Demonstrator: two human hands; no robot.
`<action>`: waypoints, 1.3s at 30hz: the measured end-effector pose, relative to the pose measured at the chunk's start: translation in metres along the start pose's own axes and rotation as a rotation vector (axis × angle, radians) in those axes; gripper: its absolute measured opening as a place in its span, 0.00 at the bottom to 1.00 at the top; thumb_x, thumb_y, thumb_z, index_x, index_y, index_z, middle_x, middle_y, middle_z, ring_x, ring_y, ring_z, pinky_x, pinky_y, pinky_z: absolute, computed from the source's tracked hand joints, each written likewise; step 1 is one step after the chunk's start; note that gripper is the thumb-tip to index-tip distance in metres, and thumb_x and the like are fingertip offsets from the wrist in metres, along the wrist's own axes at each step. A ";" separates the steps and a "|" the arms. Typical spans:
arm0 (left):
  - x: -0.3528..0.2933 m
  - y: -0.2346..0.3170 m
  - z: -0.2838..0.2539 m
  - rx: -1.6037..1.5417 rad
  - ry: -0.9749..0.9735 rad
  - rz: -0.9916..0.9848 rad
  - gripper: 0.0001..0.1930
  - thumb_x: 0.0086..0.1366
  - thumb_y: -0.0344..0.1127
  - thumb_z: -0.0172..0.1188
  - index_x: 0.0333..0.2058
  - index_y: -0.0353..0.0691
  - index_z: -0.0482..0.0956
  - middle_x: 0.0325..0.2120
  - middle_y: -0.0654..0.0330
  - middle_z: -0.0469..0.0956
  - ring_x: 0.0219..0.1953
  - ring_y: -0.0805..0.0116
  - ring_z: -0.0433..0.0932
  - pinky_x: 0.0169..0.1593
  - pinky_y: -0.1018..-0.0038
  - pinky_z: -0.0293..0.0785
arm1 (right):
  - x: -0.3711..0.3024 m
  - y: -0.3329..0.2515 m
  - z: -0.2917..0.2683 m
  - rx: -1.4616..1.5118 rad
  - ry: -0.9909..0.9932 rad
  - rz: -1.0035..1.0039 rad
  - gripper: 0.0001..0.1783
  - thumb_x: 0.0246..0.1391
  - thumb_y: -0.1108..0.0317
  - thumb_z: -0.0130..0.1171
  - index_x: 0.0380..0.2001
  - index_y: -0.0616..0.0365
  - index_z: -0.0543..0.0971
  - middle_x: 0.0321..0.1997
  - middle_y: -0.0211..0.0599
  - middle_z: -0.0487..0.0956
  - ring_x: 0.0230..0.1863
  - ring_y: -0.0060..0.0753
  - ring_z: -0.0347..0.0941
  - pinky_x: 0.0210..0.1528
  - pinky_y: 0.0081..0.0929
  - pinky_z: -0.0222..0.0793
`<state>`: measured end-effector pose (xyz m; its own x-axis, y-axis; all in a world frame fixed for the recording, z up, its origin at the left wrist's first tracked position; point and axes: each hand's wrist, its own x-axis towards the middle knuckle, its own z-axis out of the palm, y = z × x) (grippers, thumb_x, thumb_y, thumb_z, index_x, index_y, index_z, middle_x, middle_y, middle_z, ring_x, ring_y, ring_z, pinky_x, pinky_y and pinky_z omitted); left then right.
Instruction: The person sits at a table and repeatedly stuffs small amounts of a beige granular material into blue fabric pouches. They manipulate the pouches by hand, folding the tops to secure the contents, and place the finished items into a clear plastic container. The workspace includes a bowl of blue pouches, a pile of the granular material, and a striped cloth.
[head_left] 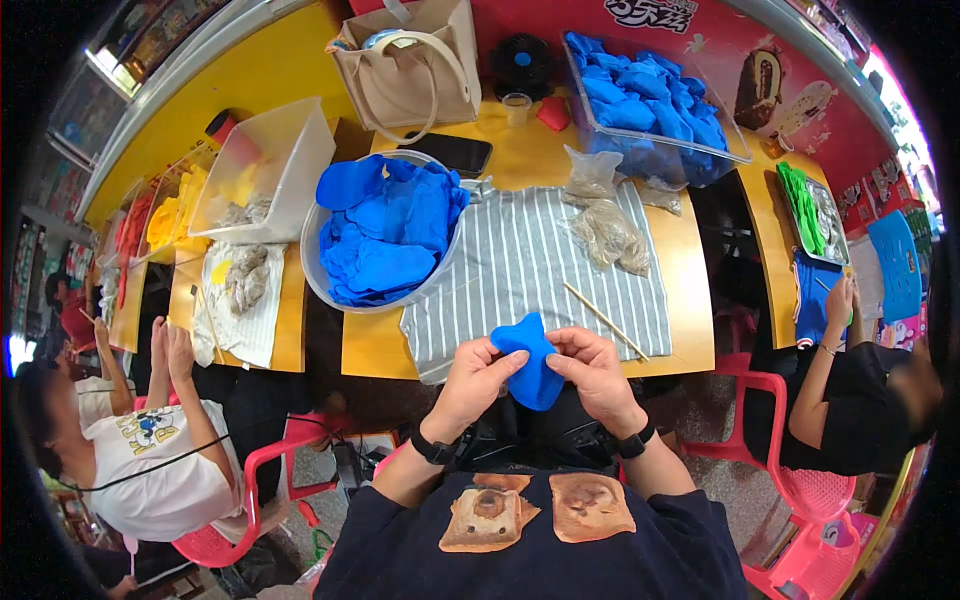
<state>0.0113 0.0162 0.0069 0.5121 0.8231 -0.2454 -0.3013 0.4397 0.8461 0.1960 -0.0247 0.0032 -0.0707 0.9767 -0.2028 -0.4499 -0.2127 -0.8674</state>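
A small blue cloth piece (528, 362) is stretched between my two hands, just off the table's near edge. My left hand (484, 372) pinches its left side, thumb on top. On the other side my right hand (592, 368) grips it the same way. Under and beyond them a grey-and-white striped cloth (500, 265) covers the table. A thin wooden stick (607, 321) lies on this cloth, right of my right hand. Clear plastic bags of greyish-brown filling (608, 235) rest at its far right. What is inside the blue piece, if anything, is hidden.
A round tub (312, 262) of blue cloth pieces stands left. At the back are a phone (452, 153), a beige tote bag (410, 75), a small cup (517, 108) and a clear bin (655, 150) of plump blue pieces. People sit at tables on both sides, on pink chairs (262, 470).
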 end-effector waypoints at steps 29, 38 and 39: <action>-0.003 -0.008 0.017 0.111 0.115 0.121 0.09 0.61 0.25 0.61 0.39 0.33 0.74 0.33 0.61 0.78 0.34 0.77 0.77 0.38 0.82 0.74 | -0.005 0.008 0.034 -0.616 0.183 -0.476 0.21 0.43 0.84 0.61 0.45 0.61 0.76 0.32 0.30 0.75 0.32 0.18 0.71 0.36 0.17 0.67; 0.002 -0.021 0.013 0.025 0.145 0.116 0.06 0.63 0.27 0.59 0.37 0.31 0.78 0.30 0.62 0.79 0.32 0.78 0.77 0.37 0.81 0.75 | -0.005 0.017 0.023 -0.320 0.215 -0.300 0.18 0.51 0.82 0.57 0.47 0.63 0.73 0.30 0.31 0.79 0.31 0.16 0.73 0.35 0.17 0.69; 0.001 -0.019 0.012 0.028 0.137 0.115 0.05 0.64 0.27 0.58 0.37 0.32 0.78 0.30 0.62 0.79 0.32 0.78 0.77 0.37 0.81 0.75 | -0.005 0.017 0.023 -0.352 0.213 -0.314 0.18 0.51 0.83 0.57 0.47 0.63 0.73 0.30 0.31 0.79 0.32 0.16 0.73 0.35 0.17 0.69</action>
<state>0.0273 0.0041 -0.0037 0.3608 0.9095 -0.2062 -0.3279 0.3307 0.8849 0.1685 -0.0329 0.0002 0.2186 0.9751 0.0359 -0.0912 0.0570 -0.9942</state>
